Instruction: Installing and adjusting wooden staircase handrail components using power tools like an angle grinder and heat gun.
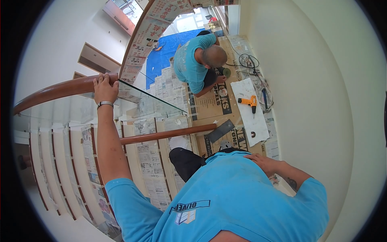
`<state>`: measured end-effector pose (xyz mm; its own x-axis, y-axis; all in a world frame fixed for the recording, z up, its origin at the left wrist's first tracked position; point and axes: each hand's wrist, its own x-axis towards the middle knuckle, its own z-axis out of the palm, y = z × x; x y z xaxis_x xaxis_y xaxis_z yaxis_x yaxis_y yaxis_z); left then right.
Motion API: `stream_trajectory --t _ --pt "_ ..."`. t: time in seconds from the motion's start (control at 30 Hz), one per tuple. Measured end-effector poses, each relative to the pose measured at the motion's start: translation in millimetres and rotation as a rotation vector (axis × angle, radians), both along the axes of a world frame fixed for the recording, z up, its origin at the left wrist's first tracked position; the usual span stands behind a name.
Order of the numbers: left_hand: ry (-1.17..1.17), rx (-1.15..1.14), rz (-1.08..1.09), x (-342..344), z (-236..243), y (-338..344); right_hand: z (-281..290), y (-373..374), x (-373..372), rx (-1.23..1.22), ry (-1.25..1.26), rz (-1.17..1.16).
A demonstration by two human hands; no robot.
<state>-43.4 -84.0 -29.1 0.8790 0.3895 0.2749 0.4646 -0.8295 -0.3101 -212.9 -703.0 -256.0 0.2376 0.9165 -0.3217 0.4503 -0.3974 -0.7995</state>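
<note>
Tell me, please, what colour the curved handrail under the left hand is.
The handrail is reddish brown, seen best in the head view.

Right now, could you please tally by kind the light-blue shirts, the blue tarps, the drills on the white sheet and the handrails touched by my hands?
Light-blue shirts: 2, your shirt and the co-worker's shirt
Blue tarp: 1
Drill on the white sheet: 1
Handrail under your left hand: 1
Total: 5

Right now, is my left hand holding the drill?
No, your left hand rests on the curved handrail; the drill lies on a white sheet.
</note>
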Motion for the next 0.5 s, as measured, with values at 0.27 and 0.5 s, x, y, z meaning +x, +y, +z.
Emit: stream_trajectory --t 0.27,0.5 --pt "0.016 0.001 0.014 0.8 -0.3 -1.2 -0.2 0.4 -0.2 0.015 0.002 -0.003" --pt "0.023 0.026 0.001 1.0 -1.2 -1.3 -6.1 -1.1 -2.3 -0.004 0.004 -0.012"
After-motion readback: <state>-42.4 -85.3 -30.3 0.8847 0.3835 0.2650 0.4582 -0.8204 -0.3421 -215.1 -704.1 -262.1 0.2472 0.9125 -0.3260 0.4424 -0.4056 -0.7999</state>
